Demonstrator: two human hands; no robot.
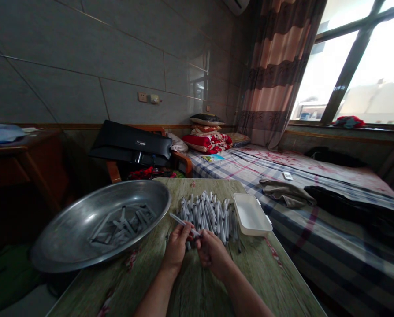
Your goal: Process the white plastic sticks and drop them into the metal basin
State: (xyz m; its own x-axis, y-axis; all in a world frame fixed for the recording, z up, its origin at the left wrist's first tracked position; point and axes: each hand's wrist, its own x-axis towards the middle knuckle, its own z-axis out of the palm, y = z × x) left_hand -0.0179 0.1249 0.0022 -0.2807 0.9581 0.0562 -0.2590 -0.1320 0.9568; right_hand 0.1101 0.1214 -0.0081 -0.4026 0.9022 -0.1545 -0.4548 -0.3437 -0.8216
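Observation:
Both hands meet over the near edge of a heap of pens (205, 213), slim whitish tubes with dark ends. Between them is one pale pen (177, 219), pointing up and to the left. My left hand (177, 244) pinches it along its middle with thumb and fingers. Curled around its lower right end are the fingers of my right hand (213, 253); that tip is mostly hidden. Left of the heap, a wide metal basin (68, 259) holds several more clear and whitish tubes. Touching the heap's right side is an open white plastic box (251, 213).
Everything rests on a wood-patterned table (197, 293); the basin overhangs its left edge. A bed (283, 220) with clothes adjoins on the right. Behind stand a chair (185, 163) with a black case (131, 143) and a tiled wall. A wooden desk (28, 154) is at far left.

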